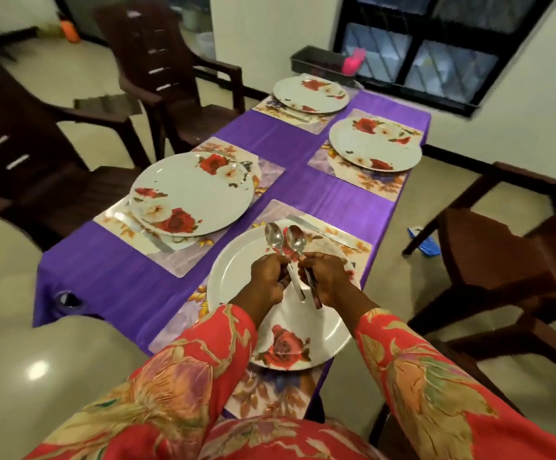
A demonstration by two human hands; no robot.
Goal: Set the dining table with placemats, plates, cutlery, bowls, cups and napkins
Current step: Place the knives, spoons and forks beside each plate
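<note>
The left hand (267,275) reaches in from the lower left in a red floral sleeve (183,376), knuckles up, above the nearest plate (236,277). Its fingers curl round the handle of the left spoon (274,237), whose bowl points away. Beside it, almost touching, the right hand (324,277) comes in from the lower right and grips the right spoon (296,239) the same way; the two handles cross between the hands.

The plate sits on a floral placemat (270,396) near the purple tablecloth's (110,277) right edge, with a knife (323,232) lying on the mat beyond the plate. Three other plates on mats fill the table: near left (191,194), far left (310,94) and far right (374,144). Dark chairs (502,260) stand near both long sides.
</note>
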